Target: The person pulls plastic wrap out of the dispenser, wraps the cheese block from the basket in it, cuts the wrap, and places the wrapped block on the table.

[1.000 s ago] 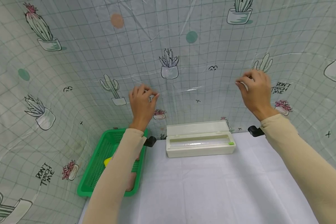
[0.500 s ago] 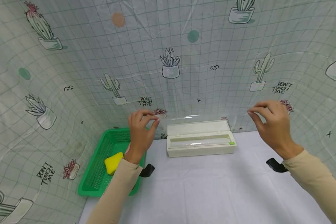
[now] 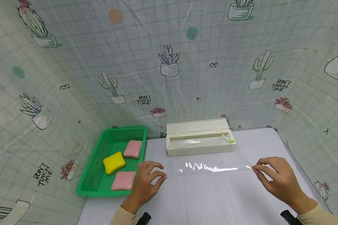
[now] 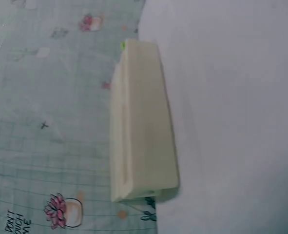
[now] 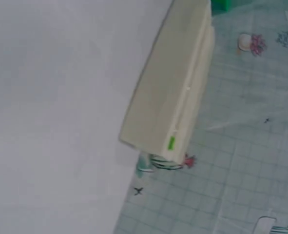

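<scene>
"Where is the film (image 3: 214, 169) now?"

"In the lower middle of the head view, spread between the 2 hands. I cannot tell whether it touches the surface (image 3: 208, 203)."

"And how are the hands?"

"The left hand (image 3: 145, 185) pinches the left end, thumb against finger. The right hand (image 3: 281, 184) pinches the right end in the same manner. The 2 wrist views do not show any fingers."

"What could go wrong?"

"If 1 pinch becomes loose, I think the film would fold and cling to itself. If the hands pull unequally, it could wrinkle or tear."

"Is anything near enough to disturb it?"

"The box (image 3: 201, 151), with raised lid (image 3: 197, 125), stands behind the film. A crumpled edge lies at its right end, so the film there could tangle, in my judgement. At lower left, the basket (image 3: 101, 194) holds the yellow block (image 3: 114, 163) and 2 pink blocks (image 3: 123, 180); a careless left wrist could knock its corner."
</scene>
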Motion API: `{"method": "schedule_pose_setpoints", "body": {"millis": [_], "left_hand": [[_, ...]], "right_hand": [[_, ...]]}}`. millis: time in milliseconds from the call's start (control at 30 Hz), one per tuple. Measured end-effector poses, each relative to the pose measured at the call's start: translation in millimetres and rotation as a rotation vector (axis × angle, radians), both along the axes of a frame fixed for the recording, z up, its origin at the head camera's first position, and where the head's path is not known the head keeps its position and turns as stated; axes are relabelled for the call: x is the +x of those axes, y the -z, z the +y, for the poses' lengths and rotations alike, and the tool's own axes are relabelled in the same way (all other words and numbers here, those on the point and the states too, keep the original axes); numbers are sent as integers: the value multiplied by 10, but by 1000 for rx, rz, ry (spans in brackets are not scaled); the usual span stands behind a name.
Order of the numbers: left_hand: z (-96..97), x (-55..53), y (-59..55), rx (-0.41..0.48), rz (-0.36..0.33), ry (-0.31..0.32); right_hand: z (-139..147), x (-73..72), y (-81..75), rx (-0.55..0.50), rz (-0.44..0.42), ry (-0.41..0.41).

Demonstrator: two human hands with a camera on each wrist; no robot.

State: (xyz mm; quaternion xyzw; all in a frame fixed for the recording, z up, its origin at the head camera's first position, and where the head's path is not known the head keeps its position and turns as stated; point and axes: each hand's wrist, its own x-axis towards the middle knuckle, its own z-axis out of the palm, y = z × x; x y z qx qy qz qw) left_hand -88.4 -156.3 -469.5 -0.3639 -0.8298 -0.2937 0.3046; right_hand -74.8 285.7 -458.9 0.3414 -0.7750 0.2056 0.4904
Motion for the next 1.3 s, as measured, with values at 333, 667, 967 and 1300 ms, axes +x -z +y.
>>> {"method": "schedule_pose_setpoints", "body": {"millis": [333, 667, 967, 1300], "left_hand": [[-110, 335, 434, -156, -110, -1], [-125, 489, 815, -285, -105, 176], [-98, 556, 1122, -459, -36, 202], [-7, 578, 1175, -548, 86, 186]], "right_hand": [[-25, 369, 661, 75, -122, -154], [77, 527, 1313, 179, -248, -240], [114, 618, 1545, 240, -363, -272], [161, 650, 1635, 305, -389, -233]]}}
